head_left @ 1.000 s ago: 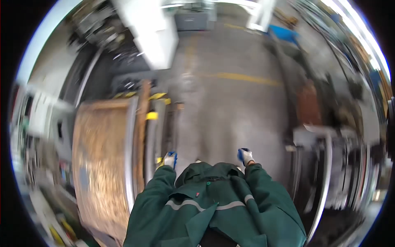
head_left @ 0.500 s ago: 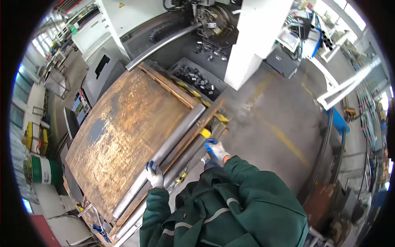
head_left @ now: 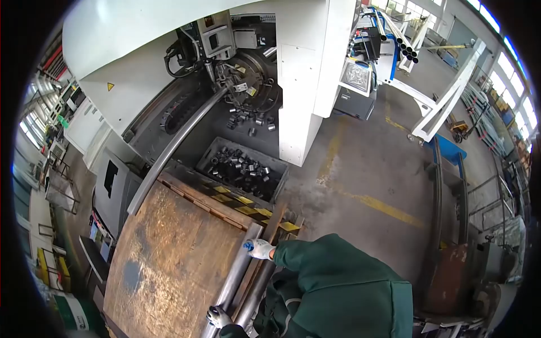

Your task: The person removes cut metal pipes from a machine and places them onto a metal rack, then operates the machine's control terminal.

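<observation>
A long grey metal tube (head_left: 235, 276) lies along the right edge of a worn wooden tabletop (head_left: 189, 248). My right hand (head_left: 259, 248), in a white glove with blue fingertips, is closed over the tube close to its far end. Lower down, my left hand (head_left: 218, 316) has its gloved fingers curled over the same tube; their undersides are hidden. Another metal tube (head_left: 260, 290) runs beside the table, lower and to the right. A third, long tube (head_left: 174, 146) reaches from the table's far left corner into the chuck (head_left: 245, 84) of a machine.
A grey crate (head_left: 282, 183) of short cut tube pieces stands between table and machine, behind a yellow-black striped edge (head_left: 245, 209). A white machine column (head_left: 296, 107) rises beyond it. On the right are a white stand (head_left: 451, 96) and a long metal frame (head_left: 438, 197).
My right hand has moved from beside the table onto the tube. My left hand stays on it. The view has tilted up toward the machine.
</observation>
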`<action>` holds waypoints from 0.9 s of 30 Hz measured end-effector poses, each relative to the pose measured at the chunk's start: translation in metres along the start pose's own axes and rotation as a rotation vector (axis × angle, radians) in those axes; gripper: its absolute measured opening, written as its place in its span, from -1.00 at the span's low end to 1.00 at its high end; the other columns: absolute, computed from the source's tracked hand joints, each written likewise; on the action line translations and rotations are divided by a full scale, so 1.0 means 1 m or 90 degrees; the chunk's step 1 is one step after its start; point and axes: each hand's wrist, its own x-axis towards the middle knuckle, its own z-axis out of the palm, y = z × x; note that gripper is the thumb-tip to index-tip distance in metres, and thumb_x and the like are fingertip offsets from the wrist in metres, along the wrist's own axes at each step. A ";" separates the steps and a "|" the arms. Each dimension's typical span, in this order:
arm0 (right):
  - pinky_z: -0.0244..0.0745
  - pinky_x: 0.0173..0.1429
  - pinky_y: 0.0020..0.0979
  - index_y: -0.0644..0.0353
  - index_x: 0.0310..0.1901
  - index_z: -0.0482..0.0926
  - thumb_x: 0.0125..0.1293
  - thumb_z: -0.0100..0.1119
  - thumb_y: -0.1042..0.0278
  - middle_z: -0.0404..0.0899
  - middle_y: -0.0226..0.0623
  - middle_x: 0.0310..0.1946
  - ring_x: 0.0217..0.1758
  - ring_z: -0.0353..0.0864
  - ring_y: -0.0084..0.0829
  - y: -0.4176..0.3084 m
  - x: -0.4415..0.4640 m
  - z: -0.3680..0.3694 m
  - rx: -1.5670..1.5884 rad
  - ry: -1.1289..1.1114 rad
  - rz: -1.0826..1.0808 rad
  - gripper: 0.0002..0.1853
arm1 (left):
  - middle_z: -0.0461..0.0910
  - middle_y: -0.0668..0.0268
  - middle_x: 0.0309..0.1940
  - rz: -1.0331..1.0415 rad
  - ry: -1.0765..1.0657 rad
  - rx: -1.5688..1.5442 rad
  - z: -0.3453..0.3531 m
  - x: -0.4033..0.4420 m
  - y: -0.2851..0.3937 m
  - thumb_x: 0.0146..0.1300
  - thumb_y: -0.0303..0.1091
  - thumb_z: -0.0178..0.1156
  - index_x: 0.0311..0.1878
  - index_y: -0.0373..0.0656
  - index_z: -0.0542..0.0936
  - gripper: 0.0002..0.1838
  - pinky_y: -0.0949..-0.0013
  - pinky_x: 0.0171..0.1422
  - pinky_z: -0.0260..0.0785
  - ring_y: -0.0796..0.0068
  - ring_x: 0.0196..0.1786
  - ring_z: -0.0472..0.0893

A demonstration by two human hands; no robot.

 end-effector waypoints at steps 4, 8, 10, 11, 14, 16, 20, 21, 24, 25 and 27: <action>0.43 0.10 -0.10 0.09 0.00 0.52 0.04 0.22 0.22 0.61 -0.04 -0.11 0.02 0.56 -0.01 -0.004 -0.001 -0.002 -0.002 0.023 0.035 -0.57 | 0.59 0.17 -0.20 0.027 -0.055 0.023 -0.022 0.007 0.018 0.24 -0.05 0.15 -0.15 -0.10 0.57 -0.69 0.08 0.07 0.31 0.10 -0.06 0.52; 0.44 0.07 -0.09 0.12 -0.06 0.53 0.02 0.23 0.23 0.61 -0.03 -0.13 0.00 0.56 0.00 0.002 0.003 0.002 0.033 0.006 0.025 -0.60 | 0.59 0.09 -0.20 0.000 -0.076 -0.058 -0.006 0.017 0.009 0.27 -0.01 0.14 -0.15 -0.16 0.58 -0.63 0.10 0.04 0.33 0.04 -0.06 0.52; 0.44 0.09 -0.11 0.12 -0.02 0.53 0.02 0.23 0.23 0.61 -0.02 -0.11 0.02 0.56 -0.01 -0.001 -0.004 0.001 0.027 0.009 0.036 -0.57 | 0.58 0.11 -0.04 0.063 -0.022 0.014 0.019 0.017 -0.007 0.30 0.09 0.07 0.02 -0.13 0.56 -0.52 -0.01 0.33 0.15 0.04 0.07 0.50; 0.44 0.11 -0.13 0.11 0.01 0.52 0.02 0.24 0.23 0.60 -0.02 -0.09 0.04 0.56 -0.02 -0.004 -0.006 0.002 0.018 0.012 0.042 -0.55 | 0.57 0.11 -0.01 0.047 -0.029 0.029 0.020 0.016 -0.008 0.30 0.11 0.05 0.04 -0.11 0.56 -0.50 -0.05 0.37 0.08 0.05 0.11 0.48; 0.43 0.16 -0.17 0.12 0.07 0.51 0.02 0.25 0.22 0.60 -0.02 -0.04 0.08 0.55 -0.03 -0.008 -0.008 0.003 -0.011 0.019 0.042 -0.49 | 0.56 0.12 0.02 0.019 -0.065 0.031 0.016 0.018 -0.003 0.30 0.14 0.04 0.07 -0.08 0.56 -0.49 -0.10 0.41 0.01 0.07 0.15 0.46; 0.43 0.16 -0.17 0.13 0.07 0.51 0.01 0.25 0.23 0.59 -0.02 -0.03 0.09 0.55 -0.04 -0.009 -0.006 0.003 -0.015 0.015 0.063 -0.49 | 0.55 0.13 0.04 0.011 -0.095 0.019 0.014 0.016 -0.005 0.30 0.14 0.03 0.08 -0.06 0.55 -0.49 -0.10 0.42 0.00 0.08 0.17 0.45; 0.43 0.16 -0.18 0.14 0.07 0.51 0.00 0.26 0.24 0.59 -0.03 -0.02 0.11 0.54 -0.05 -0.014 -0.009 0.002 -0.025 0.014 0.064 -0.48 | 0.50 0.17 0.11 0.050 -0.063 0.028 0.019 0.012 -0.011 0.31 0.11 0.05 0.14 -0.02 0.53 -0.50 -0.12 0.46 -0.09 0.12 0.23 0.41; 0.42 0.16 -0.17 0.08 0.09 0.47 0.05 0.31 0.21 0.59 -0.07 -0.03 0.08 0.55 -0.05 -0.013 -0.008 0.004 -0.043 0.020 0.055 -0.48 | 0.49 0.17 0.12 0.068 -0.051 0.021 0.018 0.009 -0.011 0.31 0.09 0.06 0.15 -0.03 0.52 -0.51 -0.12 0.47 -0.10 0.13 0.24 0.40; 0.44 0.15 -0.20 0.12 0.05 0.52 0.02 0.27 0.27 0.59 -0.07 -0.02 0.10 0.54 -0.06 -0.014 -0.008 0.005 -0.035 0.027 0.064 -0.52 | 0.43 0.15 0.21 0.077 -0.064 0.012 0.016 0.004 -0.012 0.31 0.06 0.08 0.21 -0.03 0.48 -0.49 -0.12 0.49 -0.17 0.14 0.32 0.32; 0.44 0.14 -0.19 0.12 0.04 0.52 0.02 0.27 0.27 0.60 -0.08 -0.03 0.09 0.55 -0.07 -0.015 -0.008 0.006 -0.038 0.030 0.067 -0.52 | 0.41 0.13 0.23 0.084 -0.057 0.016 0.017 0.002 -0.012 0.31 0.06 0.08 0.23 -0.03 0.46 -0.47 -0.12 0.50 -0.20 0.14 0.35 0.29; 0.44 0.14 -0.19 0.12 0.04 0.51 0.02 0.28 0.27 0.60 -0.08 -0.03 0.09 0.55 -0.07 -0.018 -0.011 0.004 -0.032 0.028 0.071 -0.53 | 0.40 0.12 0.25 0.093 -0.049 0.019 0.020 0.002 -0.016 0.31 0.07 0.07 0.25 -0.03 0.44 -0.45 -0.12 0.51 -0.24 0.14 0.38 0.25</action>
